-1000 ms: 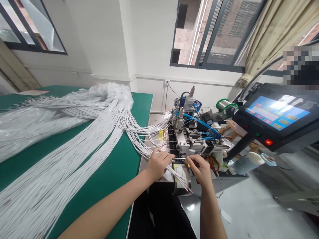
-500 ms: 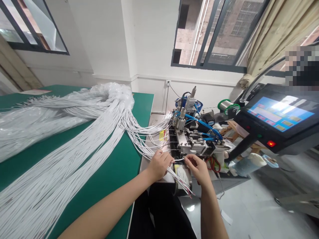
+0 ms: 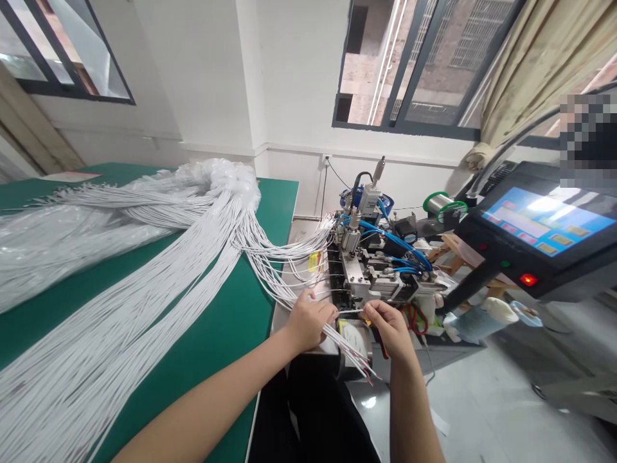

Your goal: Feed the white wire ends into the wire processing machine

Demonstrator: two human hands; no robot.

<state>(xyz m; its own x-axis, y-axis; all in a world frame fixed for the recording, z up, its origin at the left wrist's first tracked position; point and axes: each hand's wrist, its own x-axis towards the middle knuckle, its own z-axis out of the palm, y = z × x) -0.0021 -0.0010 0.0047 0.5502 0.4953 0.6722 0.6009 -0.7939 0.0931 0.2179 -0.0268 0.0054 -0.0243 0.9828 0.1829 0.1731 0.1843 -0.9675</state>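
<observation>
My left hand (image 3: 312, 321) is closed around a bundle of white cables (image 3: 354, 350), whose reddish ends stick out below it toward the lower right. Between both hands runs a single white cable (image 3: 351, 312). Its right end is pinched in the fingertips of my right hand (image 3: 388, 325), at the front of the machine (image 3: 355, 267). Something orange and dark shows under my right hand, partly hidden. More white cables (image 3: 260, 257) run from the green table (image 3: 216, 341) to the machine's left side.
A long spread of white cables (image 3: 130, 289) and clear plastic wrapping (image 3: 226, 183) lie on the table. A touch screen (image 3: 547, 222) stands at right, near a wire spool (image 3: 441, 204). Red-handled scissors (image 3: 415, 318) and a blue roll (image 3: 482, 321) sit beside the machine.
My right hand has shifted slightly right with the cable end, and the cable between my hands looks straighter. The upright part on top of the machine stands higher. My left hand has barely moved.
</observation>
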